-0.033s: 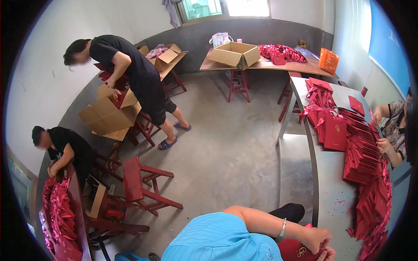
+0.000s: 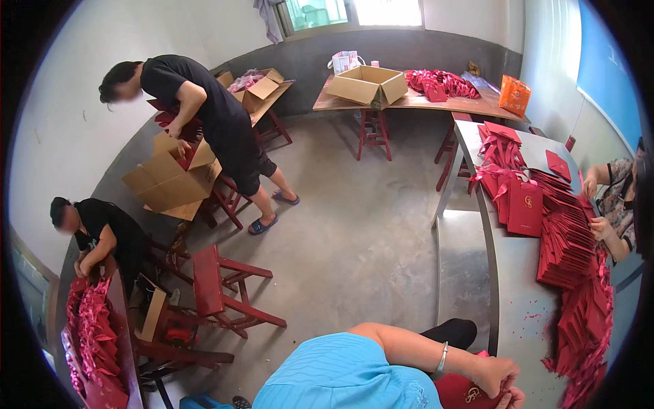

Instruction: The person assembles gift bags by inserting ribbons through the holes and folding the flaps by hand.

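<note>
At the lower right, my left hand [image 2: 499,375] reaches over a dark red paper gift bag [image 2: 463,392] with gold print, its fingers pinched at the bag's edge. A silver bracelet circles that wrist. Close below it, my right hand [image 2: 512,398] is closed at the same edge, partly cut off by the frame. The bag lies against my blue top; its lower part is out of view. What exactly the fingertips grip, ribbon or paper, is hidden. Beside my hands runs a metal table [image 2: 514,293] with rows of red gift bags [image 2: 565,238] and pink ribbons.
Across the metal table a co-worker's hands [image 2: 599,228] handle bags. At left, one person in black bends over a carton [image 2: 167,180]; another sits at a bag-covered bench [image 2: 95,341]. A red wooden stool [image 2: 211,279] stands mid-left. A far table holds an open carton [image 2: 368,85] and an orange bag [image 2: 514,94].
</note>
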Action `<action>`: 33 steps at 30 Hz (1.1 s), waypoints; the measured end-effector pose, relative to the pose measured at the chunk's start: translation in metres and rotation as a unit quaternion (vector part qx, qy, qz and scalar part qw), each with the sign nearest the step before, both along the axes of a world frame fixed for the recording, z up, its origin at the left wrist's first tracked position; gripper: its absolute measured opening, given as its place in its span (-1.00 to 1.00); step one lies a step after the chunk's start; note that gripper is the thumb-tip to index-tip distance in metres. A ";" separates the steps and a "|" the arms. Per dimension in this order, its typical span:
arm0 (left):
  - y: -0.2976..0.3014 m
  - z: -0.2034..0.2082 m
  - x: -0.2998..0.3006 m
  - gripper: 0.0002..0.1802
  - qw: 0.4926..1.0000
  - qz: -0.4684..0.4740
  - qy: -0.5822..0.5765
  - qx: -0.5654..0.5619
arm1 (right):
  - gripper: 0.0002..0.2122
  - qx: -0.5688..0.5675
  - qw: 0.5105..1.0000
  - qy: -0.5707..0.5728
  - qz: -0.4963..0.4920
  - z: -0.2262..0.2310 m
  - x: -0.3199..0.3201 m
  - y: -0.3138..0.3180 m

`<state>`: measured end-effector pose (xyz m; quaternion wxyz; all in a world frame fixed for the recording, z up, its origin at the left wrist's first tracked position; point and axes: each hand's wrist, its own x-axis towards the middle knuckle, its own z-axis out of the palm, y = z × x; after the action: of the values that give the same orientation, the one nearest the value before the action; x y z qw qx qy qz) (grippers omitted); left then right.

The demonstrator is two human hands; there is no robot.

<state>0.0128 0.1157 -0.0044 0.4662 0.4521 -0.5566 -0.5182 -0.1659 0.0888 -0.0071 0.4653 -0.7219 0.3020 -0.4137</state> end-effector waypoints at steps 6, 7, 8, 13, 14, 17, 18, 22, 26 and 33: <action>0.002 0.000 -0.001 -0.71 1.000 0.006 0.000 0.002 | -0.85 0.006 0.998 -0.052 0.025 -0.007 0.003 -0.001; 0.002 -0.002 -0.001 -0.71 1.000 0.009 -0.002 0.002 | -0.85 0.001 0.999 -0.035 0.022 -0.006 0.002 -0.001; 0.002 -0.001 -0.001 -0.72 1.000 0.010 -0.006 -0.005 | -0.86 -0.003 1.000 -0.019 0.019 -0.004 0.002 -0.001; 0.017 0.027 0.013 -0.62 0.995 -0.011 -0.097 -0.004 | -0.86 0.011 1.000 0.017 -0.006 -0.015 -0.006 -0.007; 0.018 0.027 0.014 -0.60 0.995 -0.013 -0.102 0.005 | -0.87 0.024 0.999 0.027 -0.022 -0.016 -0.005 -0.009; 0.020 0.029 0.016 -0.59 0.993 -0.012 -0.114 0.015 | -0.85 0.010 0.999 0.033 -0.020 -0.015 -0.002 -0.008; 0.020 0.030 0.017 -0.59 0.993 -0.013 -0.120 0.016 | -0.85 0.010 0.999 0.033 -0.019 -0.015 -0.002 -0.009; 0.022 0.033 0.016 -0.58 0.993 -0.011 -0.120 0.009 | -0.86 0.020 0.999 0.029 -0.016 -0.012 -0.001 -0.007; 0.023 0.029 0.017 -0.60 0.995 -0.003 -0.100 0.012 | -0.88 0.030 0.999 0.037 -0.026 -0.009 0.003 -0.003; 0.021 0.025 0.014 -0.63 0.995 0.014 -0.095 -0.012 | -0.89 0.008 0.999 0.038 -0.016 -0.009 0.001 -0.004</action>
<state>0.0265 0.1365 0.0203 0.4240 0.5012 -0.5984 -0.4592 -0.1647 0.0848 -0.0162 0.4521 -0.7285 0.3346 -0.3910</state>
